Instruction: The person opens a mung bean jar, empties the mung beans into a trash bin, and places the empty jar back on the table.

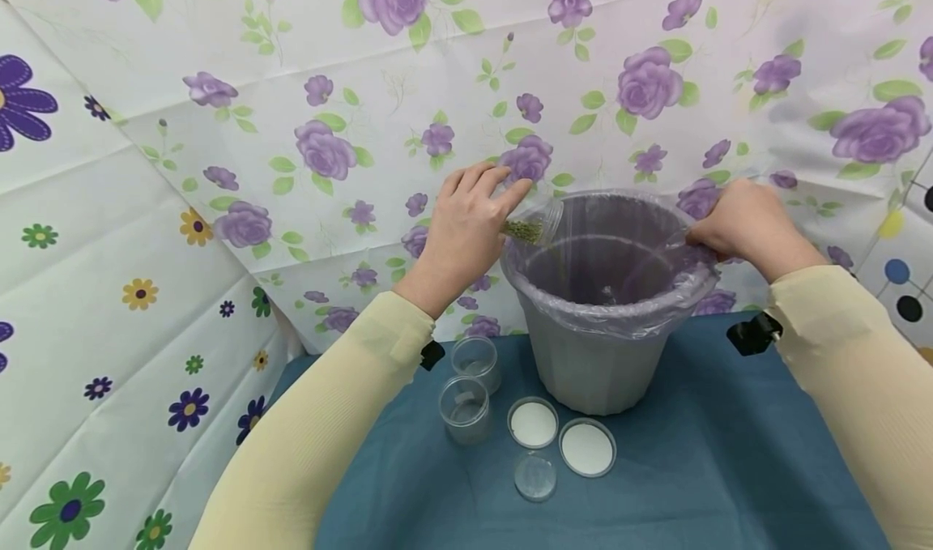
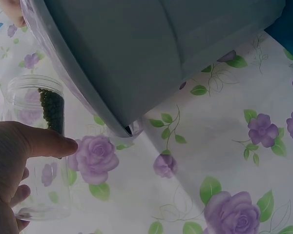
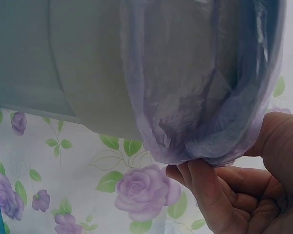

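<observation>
My left hand [image 1: 466,226] grips a clear plastic jar [image 2: 49,195], tipped so its mouth points toward the bin's left rim. Small green beans [image 2: 51,109] lie along one side of the jar, near its mouth. A grey trash bin [image 1: 594,364] stands upright, lined with a thin purple-tinted plastic bag [image 1: 619,321] folded over the rim. My right hand [image 1: 751,226] holds the bin's right rim, thumb on one side and fingers on the other, with the bag between; some of its fingers are hidden in the head view.
Two open clear jars [image 1: 466,428] stand left of the bin on the blue tablecloth [image 1: 729,453]. In front lie two white-lined lids [image 1: 587,448] and a clear lid [image 1: 535,479]. A floral curtain [image 1: 408,112] hangs close behind.
</observation>
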A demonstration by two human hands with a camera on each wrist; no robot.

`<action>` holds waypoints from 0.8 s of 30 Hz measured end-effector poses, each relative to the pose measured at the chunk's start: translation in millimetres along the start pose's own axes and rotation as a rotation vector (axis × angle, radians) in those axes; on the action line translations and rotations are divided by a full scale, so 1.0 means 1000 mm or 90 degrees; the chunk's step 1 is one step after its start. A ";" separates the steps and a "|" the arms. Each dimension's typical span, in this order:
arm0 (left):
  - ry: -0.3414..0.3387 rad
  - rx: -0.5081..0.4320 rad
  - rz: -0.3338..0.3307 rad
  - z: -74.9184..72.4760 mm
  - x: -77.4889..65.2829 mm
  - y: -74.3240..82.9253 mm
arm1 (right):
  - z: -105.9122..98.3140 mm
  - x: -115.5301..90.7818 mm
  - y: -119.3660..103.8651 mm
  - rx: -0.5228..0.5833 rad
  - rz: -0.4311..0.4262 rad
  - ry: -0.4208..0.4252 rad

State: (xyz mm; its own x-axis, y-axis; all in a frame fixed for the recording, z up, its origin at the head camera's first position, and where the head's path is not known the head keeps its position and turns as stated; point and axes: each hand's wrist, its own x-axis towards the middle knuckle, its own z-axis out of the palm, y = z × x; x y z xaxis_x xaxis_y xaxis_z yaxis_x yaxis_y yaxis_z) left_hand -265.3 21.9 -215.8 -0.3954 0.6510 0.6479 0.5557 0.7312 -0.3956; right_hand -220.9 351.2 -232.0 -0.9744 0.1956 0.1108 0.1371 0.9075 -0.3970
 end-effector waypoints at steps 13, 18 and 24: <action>0.020 -0.004 0.005 0.001 0.001 -0.001 | 0.000 0.000 0.000 -0.006 0.000 -0.003; 0.021 -0.005 0.004 0.001 0.001 -0.001 | -0.001 0.000 -0.001 -0.010 0.000 -0.003; 0.027 -0.005 0.006 0.000 0.001 0.000 | -0.001 -0.001 -0.001 -0.006 0.002 -0.009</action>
State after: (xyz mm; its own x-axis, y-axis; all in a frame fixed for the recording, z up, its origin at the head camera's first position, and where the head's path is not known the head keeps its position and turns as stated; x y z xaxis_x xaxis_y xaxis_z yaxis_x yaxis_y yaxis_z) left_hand -266.1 22.6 -215.0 -0.3589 0.6482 0.6716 0.5650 0.7236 -0.3964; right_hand -219.5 350.4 -231.2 -0.9764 0.1937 0.0959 0.1424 0.9102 -0.3888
